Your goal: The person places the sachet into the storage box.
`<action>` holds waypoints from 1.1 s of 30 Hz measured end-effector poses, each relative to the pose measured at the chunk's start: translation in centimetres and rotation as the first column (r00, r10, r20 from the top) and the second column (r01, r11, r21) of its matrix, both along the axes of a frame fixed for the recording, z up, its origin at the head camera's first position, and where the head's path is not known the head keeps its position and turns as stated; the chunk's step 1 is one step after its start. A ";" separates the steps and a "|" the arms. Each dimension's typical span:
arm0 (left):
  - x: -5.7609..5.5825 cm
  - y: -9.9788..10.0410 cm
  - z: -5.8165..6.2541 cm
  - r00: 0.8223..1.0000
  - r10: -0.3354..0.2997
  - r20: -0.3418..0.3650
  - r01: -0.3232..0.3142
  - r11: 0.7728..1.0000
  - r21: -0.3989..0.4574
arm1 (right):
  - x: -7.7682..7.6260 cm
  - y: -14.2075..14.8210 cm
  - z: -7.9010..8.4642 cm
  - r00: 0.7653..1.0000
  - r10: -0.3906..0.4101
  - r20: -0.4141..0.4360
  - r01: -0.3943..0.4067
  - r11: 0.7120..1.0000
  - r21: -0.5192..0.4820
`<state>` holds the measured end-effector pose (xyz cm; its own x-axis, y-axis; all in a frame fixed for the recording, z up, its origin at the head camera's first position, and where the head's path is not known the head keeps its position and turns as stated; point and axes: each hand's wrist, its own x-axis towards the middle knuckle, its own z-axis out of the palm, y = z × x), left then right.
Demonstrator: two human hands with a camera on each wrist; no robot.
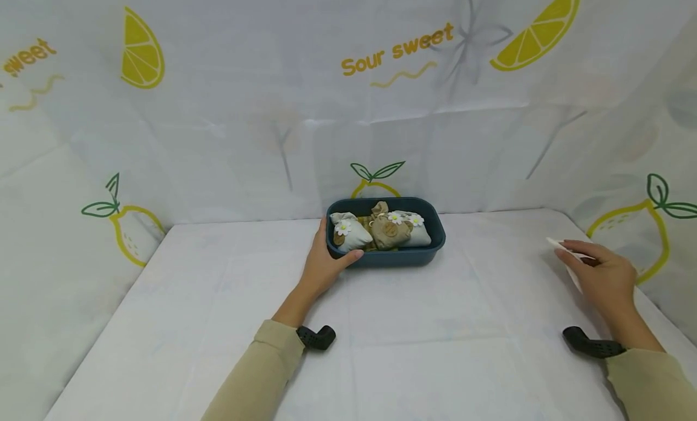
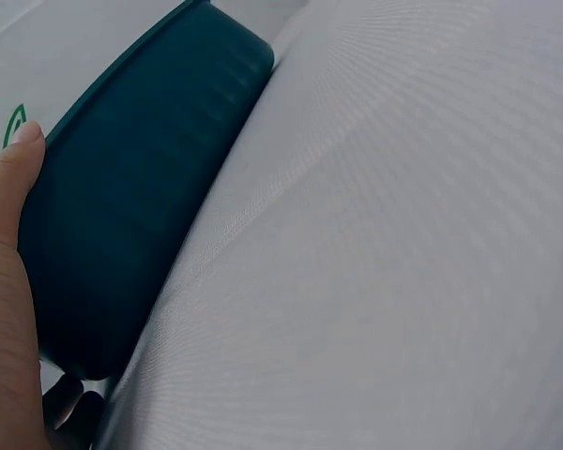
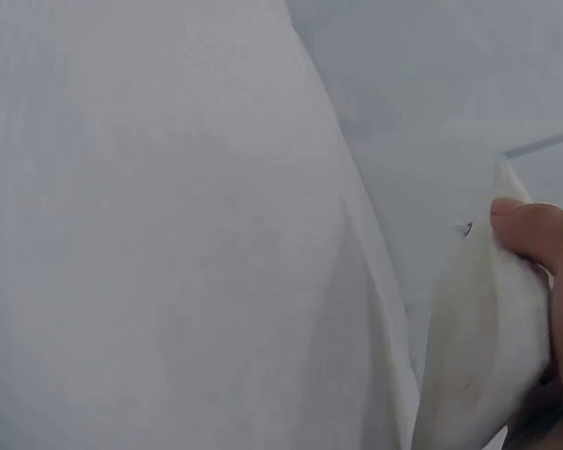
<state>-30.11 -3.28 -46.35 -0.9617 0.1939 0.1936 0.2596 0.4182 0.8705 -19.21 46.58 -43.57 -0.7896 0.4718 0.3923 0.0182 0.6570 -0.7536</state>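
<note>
A dark teal plastic bin (image 1: 400,259) sits near the back of the white table, with several small fabric drawstring pouches inside. One brown pouch (image 1: 389,230) has round button-like ears; beside it lie a white pouch (image 1: 354,234) and another pale pouch (image 1: 418,233), both with daisies. My left hand (image 1: 322,261) grips the bin's left end, thumb on the front rim. In the left wrist view the thumb lies along the bin's wall (image 2: 141,178). At the table's right edge my right hand (image 1: 604,276) pinches a folded piece of thin white cloth (image 3: 479,347); whether it is loose or part of the covering, I cannot tell.
A white cloth covers the table (image 1: 381,336). Behind and at both sides hang white sheets printed with lemons, and a lemon slice (image 1: 143,49) shows at upper left. Black wrist straps (image 1: 317,337) sit on both arms.
</note>
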 end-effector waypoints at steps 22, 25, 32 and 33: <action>0.0 0.1 0.1 1.000 -0.005 -0.020 0.005 1.000 0.022 | -4.8 -11.6 8.3 0.788 0.384 -0.481 -0.545 0.798 -0.257; 0.0 0.1 0.0 1.000 -0.005 -0.013 0.005 1.000 0.019 | -5.6 -13.2 9.0 0.789 0.420 -0.449 -0.540 0.822 -0.180; 0.0 0.1 0.0 1.000 -0.002 -0.003 0.002 1.000 0.019 | -7.7 -16.7 9.3 0.783 0.500 -0.369 -0.543 0.840 -0.012; 0.0 0.1 0.0 1.000 0.001 -0.001 0.000 1.000 0.018 | -8.1 -17.3 9.1 0.768 0.520 -0.374 -0.561 0.828 -0.001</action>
<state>-30.12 -3.19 -46.39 -0.9617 0.1898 0.1979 0.2600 0.4022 0.8779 -27.29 29.29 -34.42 -0.7495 0.0624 0.6591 -0.5881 0.3945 -0.7061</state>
